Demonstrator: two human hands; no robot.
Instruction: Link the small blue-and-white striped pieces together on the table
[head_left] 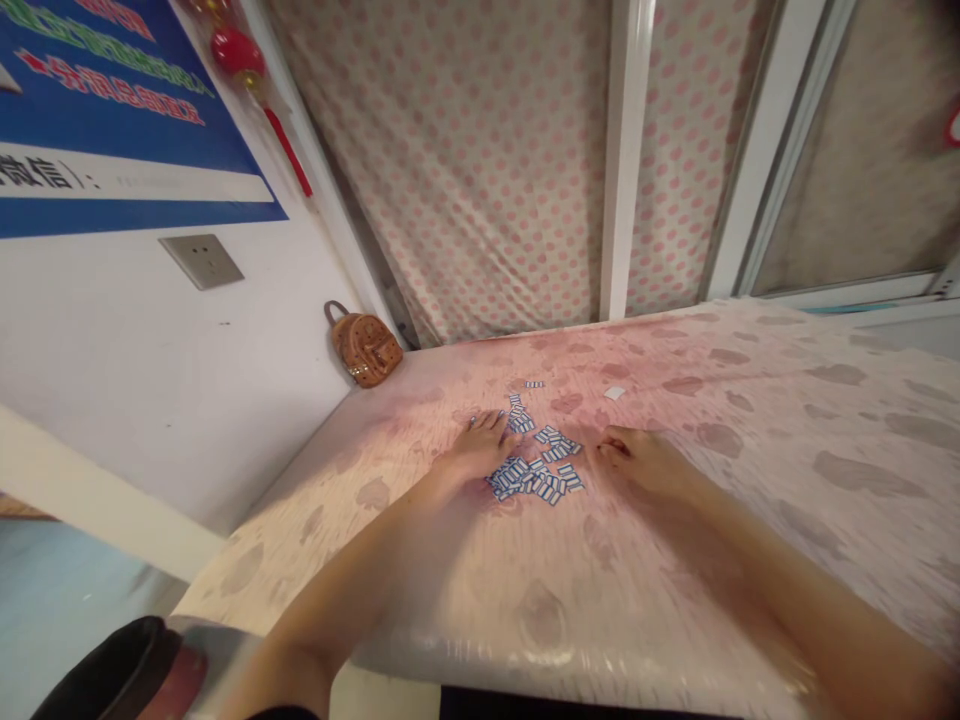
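Small blue-and-white striped cards (514,478) lie in a loose, overlapping heap on the patterned tablecloth (540,615). My left hand (480,447) rests palm down at the heap's left side, its fingers stretched out, by a smaller group of the cards (520,418). To the right of the cards, my right hand (631,452) is on the cloth with its fingers curled in. Whatever those fingers may hold is hidden. A single striped card (535,384) lies apart, farther back. Beyond my right hand is a plain white piece (615,393), like a card turned over.
A small brown backpack-shaped bag (367,348) leans at the wall on the table's back left corner. Behind the table hangs a dotted curtain (480,170), crossed by a white post (626,160). The wall with a socket (201,261) bounds the left side.
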